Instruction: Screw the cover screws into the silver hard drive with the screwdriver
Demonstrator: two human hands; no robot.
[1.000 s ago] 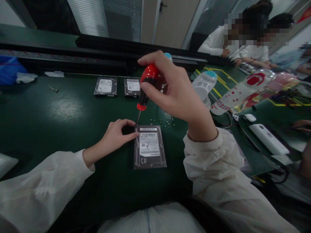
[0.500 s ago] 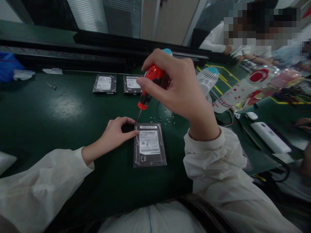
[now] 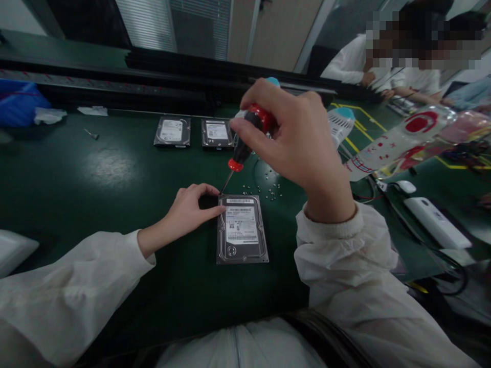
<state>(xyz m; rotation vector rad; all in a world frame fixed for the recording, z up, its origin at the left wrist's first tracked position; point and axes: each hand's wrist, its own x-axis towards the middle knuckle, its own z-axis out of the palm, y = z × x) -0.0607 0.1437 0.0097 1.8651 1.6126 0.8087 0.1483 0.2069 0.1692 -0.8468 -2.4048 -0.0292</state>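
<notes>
One rectangular metal drive [image 3: 243, 230], glossy screwdriver [image 3: 241, 152]

The single view comes from a camera worn on the person's head, facing forward and down past both hands. It sits behind and above the fingers of the left hand [image 3: 184, 209] and right hand [image 3: 299, 138], near enough that both show large, and looks steeply onto the labelled face of the hard drive [image 3: 241, 230] at the left fingertips. Nearer than the fingers, the jacket front [image 3: 238, 342] fills the bottom edge; beyond them, the sight line flattens toward window blinds [image 3: 146, 25] and a door [image 3: 286, 36].
</notes>
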